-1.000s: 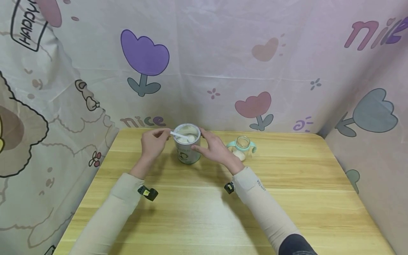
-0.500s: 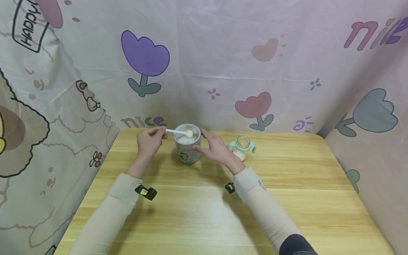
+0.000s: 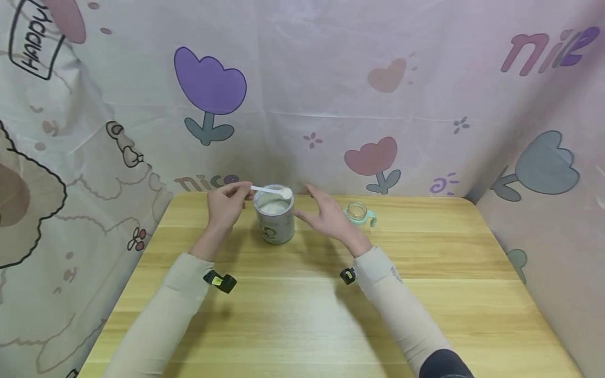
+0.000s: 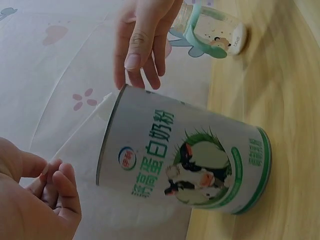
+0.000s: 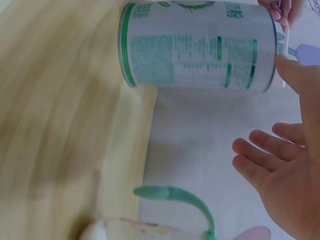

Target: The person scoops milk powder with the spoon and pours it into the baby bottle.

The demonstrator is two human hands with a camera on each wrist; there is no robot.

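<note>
White scoop (image 3: 271,190) over an open can (image 3: 276,226)

With twelve o'clock at the far side of the table, the scoop is above the can's mouth, its long axis nearly level and its cup pointing between three and four o'clock. It is plain white, with a thin straight handle and a small round cup filled with pale powder. The left hand (image 3: 224,206), at nine o'clock from the can, pinches the handle end between thumb and fingers.

The can stands upright, lidless, more powder inside. It is white with a metal rim, green lettering and a cow picture. At three o'clock, the right hand (image 3: 328,215) is just beside the rim, thumb and fingers spread apart; whether it touches the can cannot be told.

Farther toward three o'clock, partly behind the right hand, stands an open clear bottle (image 3: 357,221) with a mint collar and handle.

All this is near the twelve o'clock edge of a pale wooden table (image 3: 302,310) with lengthwise grain. Light sleeves (image 3: 165,304) come in from seven and five o'clock, a small black device (image 3: 221,281) at each wrist.

Beyond the table, a pale cloth (image 3: 293,63) hangs at twelve and along both sides, printed with tulips, hearts and "nice"; faint creases cross it.
</note>
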